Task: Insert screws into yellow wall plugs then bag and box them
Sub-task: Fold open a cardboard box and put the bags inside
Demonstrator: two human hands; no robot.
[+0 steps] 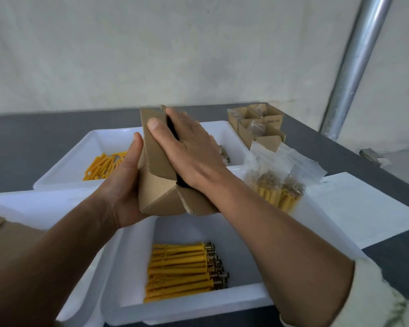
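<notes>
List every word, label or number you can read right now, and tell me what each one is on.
Nothing can be read.
Dark print on a flap of the open boxes at the back right: too blurred to read.
Faint mark on the white sheet, near its left edge: too small to read.
Held box: no print shows on the sides in view.

Brown cardboard box (pixel 158 161), yellow wall plugs (pixel 177 272), white trays (pixel 187 305), grey table (pixel 21 147)
</notes>
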